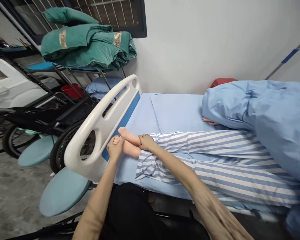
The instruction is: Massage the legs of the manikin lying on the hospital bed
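A figure in blue-and-white striped trousers (215, 170) lies on the bed; whether it is a person or a manikin I cannot tell. My left hand (114, 148) is wrapped over the toes of the near bare foot (130, 149). Beside it, the far foot (129, 136) points toward the footboard. At the trouser hem, my right hand (147, 142) is closed over the ankle, its fingers toward the far leg. A blue quilt (272, 110) covers the upper body, and part of a hand (210, 120) shows from under its edge.
The white footboard (83, 133) stands just left of the feet. Beyond it are a wheelchair (72, 123) and round blue-green stools (63, 191). Folded green cloth (90, 43) lies on a rack by the window. A red object (222, 81) sits behind the quilt.
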